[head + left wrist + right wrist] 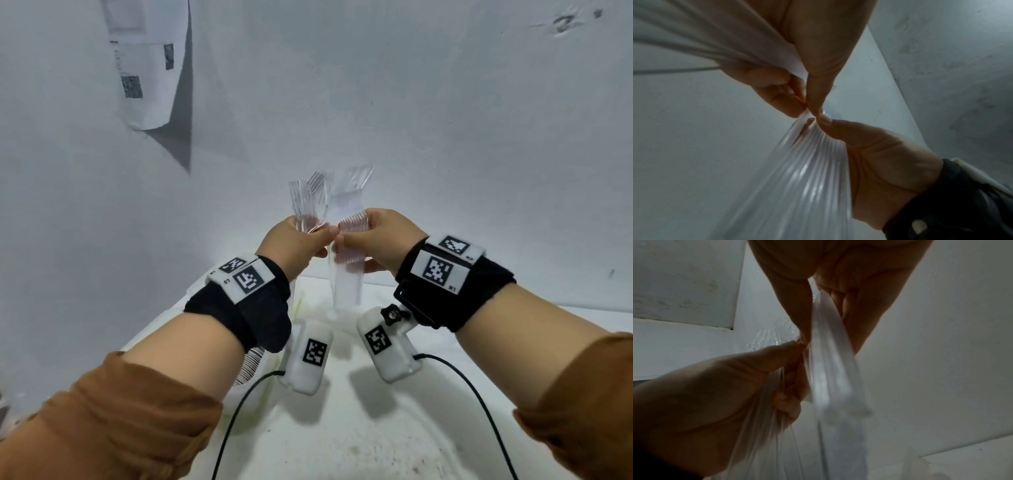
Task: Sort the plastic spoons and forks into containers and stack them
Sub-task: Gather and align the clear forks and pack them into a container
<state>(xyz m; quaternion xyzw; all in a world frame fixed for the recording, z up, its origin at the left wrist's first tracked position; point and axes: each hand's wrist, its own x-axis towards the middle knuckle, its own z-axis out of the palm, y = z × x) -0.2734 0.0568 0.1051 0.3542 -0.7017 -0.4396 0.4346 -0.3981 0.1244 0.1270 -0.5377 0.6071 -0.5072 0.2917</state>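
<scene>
Both hands are raised in front of the white wall, fingertips almost touching. My left hand (pixel 317 238) grips a loose bunch of clear plastic forks (pixel 308 197), tines up and fanned; their handles (pixel 694 40) spread out below the fist in the left wrist view. My right hand (pixel 354 236) pinches a tight, aligned stack of clear forks (pixel 347 284) near the necks, with the handles hanging down. The right wrist view has that stack (pixel 830 369) running down from the thumb and fingers. No spoons can be made out.
A white table (pixel 376 428) lies below the hands. Under my left forearm a white container (pixel 253 390) holds a ribbed row of clear cutlery (pixel 251 366). Black cables (pixel 239 411) run from the wrist cameras. A paper sheet (pixel 147 68) hangs on the wall.
</scene>
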